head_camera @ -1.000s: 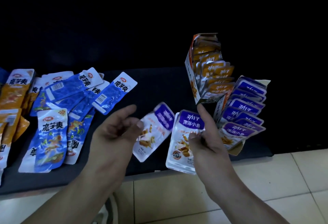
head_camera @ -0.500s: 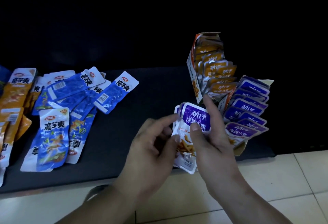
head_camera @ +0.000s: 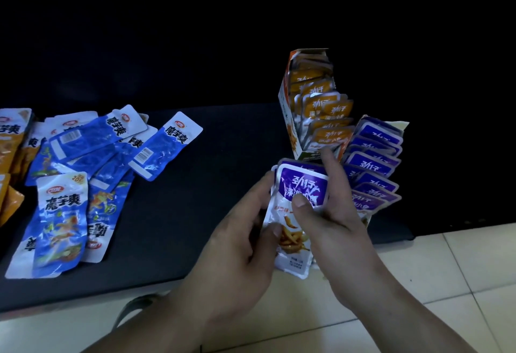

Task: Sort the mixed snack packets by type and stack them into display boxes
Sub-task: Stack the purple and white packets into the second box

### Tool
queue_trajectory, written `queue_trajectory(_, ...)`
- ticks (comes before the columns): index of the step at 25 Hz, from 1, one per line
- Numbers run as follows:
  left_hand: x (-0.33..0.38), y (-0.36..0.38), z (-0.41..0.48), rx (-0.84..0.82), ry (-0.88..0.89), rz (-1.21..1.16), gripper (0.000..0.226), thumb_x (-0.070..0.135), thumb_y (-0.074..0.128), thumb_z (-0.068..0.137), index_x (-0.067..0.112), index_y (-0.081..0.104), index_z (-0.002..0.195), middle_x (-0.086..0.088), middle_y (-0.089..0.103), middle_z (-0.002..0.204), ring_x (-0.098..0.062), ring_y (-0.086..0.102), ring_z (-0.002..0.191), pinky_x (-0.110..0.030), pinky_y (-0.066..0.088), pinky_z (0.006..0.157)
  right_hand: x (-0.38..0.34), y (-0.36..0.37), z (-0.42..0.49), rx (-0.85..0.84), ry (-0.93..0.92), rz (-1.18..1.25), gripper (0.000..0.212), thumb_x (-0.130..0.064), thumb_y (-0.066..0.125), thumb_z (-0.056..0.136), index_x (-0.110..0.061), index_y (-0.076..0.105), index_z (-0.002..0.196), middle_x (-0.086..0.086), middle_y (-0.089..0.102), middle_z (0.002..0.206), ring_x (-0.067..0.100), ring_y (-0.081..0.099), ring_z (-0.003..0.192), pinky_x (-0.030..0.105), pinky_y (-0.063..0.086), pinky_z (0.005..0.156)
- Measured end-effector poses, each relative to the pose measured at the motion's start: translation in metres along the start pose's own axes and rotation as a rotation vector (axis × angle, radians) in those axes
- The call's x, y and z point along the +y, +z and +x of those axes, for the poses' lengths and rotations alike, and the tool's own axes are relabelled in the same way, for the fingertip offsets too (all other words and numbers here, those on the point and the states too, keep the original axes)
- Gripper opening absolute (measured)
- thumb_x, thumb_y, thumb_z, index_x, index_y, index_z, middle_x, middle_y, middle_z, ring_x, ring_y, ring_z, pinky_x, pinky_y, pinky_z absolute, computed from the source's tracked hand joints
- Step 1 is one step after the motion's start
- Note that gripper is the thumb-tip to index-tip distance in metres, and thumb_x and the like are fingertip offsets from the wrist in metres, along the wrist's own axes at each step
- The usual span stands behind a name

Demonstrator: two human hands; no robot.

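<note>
Both hands hold a small stack of purple-topped snack packets [head_camera: 298, 193] above the front edge of the black mat. My left hand [head_camera: 245, 243] grips the stack's left edge, thumb on the front packet. My right hand [head_camera: 329, 218] grips its right side, thumb pressed on the purple label and index finger raised behind. To the right stands a display box of purple packets [head_camera: 374, 168], filled in a row. Behind it an orange display box [head_camera: 290, 118] holds orange packets [head_camera: 326, 112].
Loose blue packets [head_camera: 92, 157] lie spread on the black mat [head_camera: 212, 174] at the left, with orange-yellow packets [head_camera: 11, 140] at the far left edge. Pale floor tiles [head_camera: 460, 263] lie in front. The background is dark.
My left hand brought its purple packet rightward onto the packets in my right hand. Both hands now hold the joined stack, a little closer to the purple box.
</note>
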State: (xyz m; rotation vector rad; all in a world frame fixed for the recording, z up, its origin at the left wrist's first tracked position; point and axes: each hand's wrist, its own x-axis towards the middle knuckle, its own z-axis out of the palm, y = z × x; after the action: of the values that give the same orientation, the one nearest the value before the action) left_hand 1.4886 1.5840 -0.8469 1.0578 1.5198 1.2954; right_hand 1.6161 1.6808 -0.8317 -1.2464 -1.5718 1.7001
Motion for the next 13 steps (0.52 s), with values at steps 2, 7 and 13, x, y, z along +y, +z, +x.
queue_trajectory(2,0.001,0.007,0.002,-0.011,0.015,0.007,0.069,-0.001,0.052,0.103,0.044,0.037,0.153,0.005,0.068,0.126,-0.024,0.071,0.109,-0.049,0.060,0.089,-0.003,-0.013,0.001,0.005,-0.004,-0.019,0.064,-0.014,0.065,0.098,-0.060,0.045,0.137,-0.033,0.065,0.110,-0.010,0.064,0.103,0.018,0.059,0.076)
queue_trajectory(7,0.004,0.029,0.008,-0.082,0.004,-0.055,0.066,-0.002,0.053,0.103,0.041,0.040,0.152,-0.001,0.068,0.124,-0.028,0.071,0.109,-0.054,0.060,0.087,-0.008,-0.048,-0.001,-0.010,0.027,-0.034,0.065,-0.013,0.071,0.094,-0.060,0.049,0.133,-0.020,0.070,0.119,0.006,0.069,0.110,0.042,0.059,0.093)
queue_trajectory(13,0.005,0.055,0.005,-0.098,0.016,-0.041,0.070,0.006,0.055,0.102,0.044,0.030,0.156,0.004,0.064,0.137,-0.020,0.067,0.121,-0.036,0.059,0.094,-0.006,-0.070,-0.017,0.054,-0.035,0.013,0.042,-0.012,0.072,0.094,-0.042,0.060,0.121,-0.005,0.076,0.108,0.016,0.074,0.100,0.052,0.060,0.090)
